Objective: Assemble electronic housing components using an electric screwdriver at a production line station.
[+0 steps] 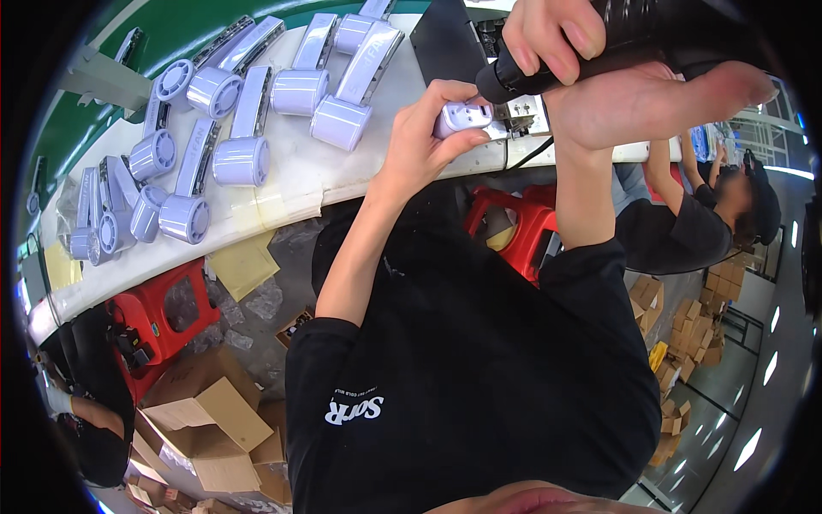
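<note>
Lilac plastic piece (462, 119) pinched in the left hand (417, 144), a black driver-like tool (629, 47) gripped in the right hand (599, 113).
Driving a screw seems the step in hand; the next move likely calls for lining the tool up with the piece's end, though contact cannot be made out. The piece is near the front edge of the counter (231, 216); a metal fixture (529, 116) and black cable (531, 157) crowd it, and lilac fan bodies (342, 122) lie leftward.
</note>
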Tool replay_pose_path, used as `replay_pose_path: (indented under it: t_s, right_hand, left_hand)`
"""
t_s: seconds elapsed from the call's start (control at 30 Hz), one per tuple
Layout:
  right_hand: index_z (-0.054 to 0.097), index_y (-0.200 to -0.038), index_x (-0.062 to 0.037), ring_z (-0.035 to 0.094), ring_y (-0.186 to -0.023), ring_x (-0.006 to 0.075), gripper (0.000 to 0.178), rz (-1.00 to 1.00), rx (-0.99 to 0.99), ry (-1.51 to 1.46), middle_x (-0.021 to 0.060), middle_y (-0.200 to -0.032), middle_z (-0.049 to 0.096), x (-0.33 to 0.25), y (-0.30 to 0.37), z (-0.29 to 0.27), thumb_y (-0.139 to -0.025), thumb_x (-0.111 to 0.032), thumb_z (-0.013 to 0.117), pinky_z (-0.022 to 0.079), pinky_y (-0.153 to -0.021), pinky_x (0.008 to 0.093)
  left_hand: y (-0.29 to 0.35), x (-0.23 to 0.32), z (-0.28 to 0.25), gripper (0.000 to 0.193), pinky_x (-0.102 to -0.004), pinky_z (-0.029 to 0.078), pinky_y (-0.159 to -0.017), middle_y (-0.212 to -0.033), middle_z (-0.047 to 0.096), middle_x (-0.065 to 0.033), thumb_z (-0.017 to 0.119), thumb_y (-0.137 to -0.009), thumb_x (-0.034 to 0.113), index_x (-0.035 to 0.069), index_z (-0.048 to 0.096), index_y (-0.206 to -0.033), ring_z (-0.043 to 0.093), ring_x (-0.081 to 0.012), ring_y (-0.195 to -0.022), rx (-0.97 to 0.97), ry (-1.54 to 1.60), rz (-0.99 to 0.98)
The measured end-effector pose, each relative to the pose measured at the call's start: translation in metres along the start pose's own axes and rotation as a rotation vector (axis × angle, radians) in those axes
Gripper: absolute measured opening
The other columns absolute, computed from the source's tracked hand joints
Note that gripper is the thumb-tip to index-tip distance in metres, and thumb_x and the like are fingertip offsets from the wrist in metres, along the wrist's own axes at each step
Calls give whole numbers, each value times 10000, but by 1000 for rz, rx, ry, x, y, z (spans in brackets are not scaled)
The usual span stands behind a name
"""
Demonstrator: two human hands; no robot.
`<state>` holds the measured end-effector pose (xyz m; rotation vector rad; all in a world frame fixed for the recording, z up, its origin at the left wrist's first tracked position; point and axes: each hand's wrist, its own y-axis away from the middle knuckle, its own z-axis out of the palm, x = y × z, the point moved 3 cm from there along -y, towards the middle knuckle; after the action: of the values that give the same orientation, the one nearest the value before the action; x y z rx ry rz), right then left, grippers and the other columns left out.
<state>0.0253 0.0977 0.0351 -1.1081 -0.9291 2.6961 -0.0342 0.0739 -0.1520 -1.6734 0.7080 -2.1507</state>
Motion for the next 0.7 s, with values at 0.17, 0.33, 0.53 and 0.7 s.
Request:
replay_pose_path:
  t_s: [0.17,0.33,0.53,0.7]
  right_hand:
    - [451,-855,-94,396,-341,98,808,36,148,-85,21,-527,466,0,2,5,-711,-867,262,412,-368,194]
    - [449,-867,-100,399,-354,105,796,-21,42,92,28,-527,468,-12,9,-12,-711,-863,283,409,-374,205]
    - [446,-861,-93,414,-368,116,801,-47,147,-102,43,-527,476,-10,16,-3,-709,-863,289,399,-372,218]
    - [445,-841,-81,431,-378,133,798,-33,305,112,62,-551,500,-21,24,10,-695,-860,350,395,-380,230]
  left_hand:
    - [2,8,-2,494,-277,493,-671,-918,664,-84,732,-763,333,20,506,-1070,629,-174,-741,-4,60,-32]
    - [-24,37,-18,511,-329,497,-699,-930,660,-101,731,-751,330,11,506,-1080,640,-231,-816,81,-220,176]
    - [-136,43,-52,475,-396,483,-754,-1008,628,-153,696,-740,280,21,543,-1107,598,-334,-911,105,-868,174]
    - [-199,-64,-51,519,-395,448,-911,-1141,571,-182,638,-784,290,14,500,-1201,547,-330,-1054,-281,-1327,59]
